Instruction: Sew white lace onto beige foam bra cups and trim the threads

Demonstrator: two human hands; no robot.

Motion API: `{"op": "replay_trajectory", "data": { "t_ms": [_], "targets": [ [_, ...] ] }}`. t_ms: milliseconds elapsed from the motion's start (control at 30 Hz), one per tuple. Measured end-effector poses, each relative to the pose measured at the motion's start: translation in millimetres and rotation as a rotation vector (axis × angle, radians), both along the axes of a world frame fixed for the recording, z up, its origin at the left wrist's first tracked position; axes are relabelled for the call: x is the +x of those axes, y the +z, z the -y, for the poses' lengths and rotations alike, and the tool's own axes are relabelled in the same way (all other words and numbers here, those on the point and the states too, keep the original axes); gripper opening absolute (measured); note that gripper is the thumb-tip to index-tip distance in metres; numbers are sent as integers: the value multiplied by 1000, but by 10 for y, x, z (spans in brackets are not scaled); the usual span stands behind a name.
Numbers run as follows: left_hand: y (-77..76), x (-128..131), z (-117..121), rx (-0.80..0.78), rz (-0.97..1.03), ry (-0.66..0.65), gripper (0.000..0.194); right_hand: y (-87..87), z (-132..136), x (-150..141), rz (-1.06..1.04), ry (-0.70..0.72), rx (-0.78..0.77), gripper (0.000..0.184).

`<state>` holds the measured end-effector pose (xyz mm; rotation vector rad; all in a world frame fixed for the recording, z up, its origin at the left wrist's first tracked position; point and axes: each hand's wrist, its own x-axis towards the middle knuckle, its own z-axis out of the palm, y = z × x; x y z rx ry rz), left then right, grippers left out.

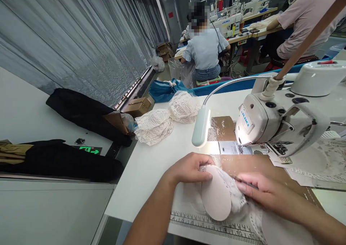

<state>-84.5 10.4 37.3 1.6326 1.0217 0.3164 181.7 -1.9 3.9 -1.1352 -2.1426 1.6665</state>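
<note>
My left hand (pixel 191 168) pinches the top edge of a white padded bra cup (pixel 216 198) between thumb and fingers. White lace (pixel 235 192) runs along the cup's right side. Closed around a thin dark metal tool (pixel 249 183), my right hand (pixel 263 191) is at the lace; the tool's exact kind is hard to make out. Another pale cup (pixel 283 227) with lace lies partly under my right forearm. Just beyond both hands stands a white JUKI sewing machine (pixel 254 119), its needle area lit.
Two piles of white lace pieces, a left one (pixel 154 126) and a right one (pixel 184 106), lie on the white table (pixel 140 176). A lamp (pixel 200 126) hangs by the machine. A ruler strip (pixel 205 225) marks the front edge. Two people sit at machines behind.
</note>
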Motion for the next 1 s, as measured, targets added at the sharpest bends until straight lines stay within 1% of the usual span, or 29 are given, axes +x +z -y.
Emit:
{"op": "replay_trajectory", "data": {
  "t_ms": [67, 100, 167, 267, 333, 400, 500, 633, 700, 733, 800, 867, 933, 1000],
  "targets": [
    [-15, 12, 5, -1, 66, 8, 25, -11, 5, -25, -34, -136, -101, 46],
    [-21, 35, 10, 2, 80, 8, 25, -10, 6, -45, -53, -200, -125, 45],
    [-33, 100, 24, 1, 97, 14, 26, 5, 11, -90, -90, -247, -95, 40],
    [-56, 205, 55, -30, 125, 58, 26, 39, 30, -143, -59, -223, 35, 28],
    [-80, 255, 78, -56, 167, 100, 28, 46, 44, -157, -33, -218, 79, 31],
    [-108, 288, 94, -77, 201, 141, 31, 36, 54, -158, -50, -232, 95, 35],
    [-145, 319, 96, -73, 194, 170, 31, 24, 57, -155, -81, -233, 84, 37],
    [-185, 343, 74, -87, 171, 136, 28, 53, 52, -154, -87, -226, 75, 36],
    [-197, 345, 66, -114, 180, 124, 30, 55, 46, -131, -138, -250, 30, 34],
    [-199, 344, 64, -130, 193, 122, 30, 46, 41, -109, -169, -270, -15, 36],
    [-195, 340, 65, -164, 222, 121, 30, 7, 26, -47, -196, -319, -92, 45],
    [-183, 339, 68, -198, 251, 127, 29, -38, 6, 22, -159, -335, -108, 52],
    [-174, 340, 72, -220, 279, 141, 29, -63, -12, 71, -129, -313, -74, 51],
    [-174, 343, 75, -228, 295, 154, 29, -56, -17, 83, -146, -246, -68, 46]
  ]
}}
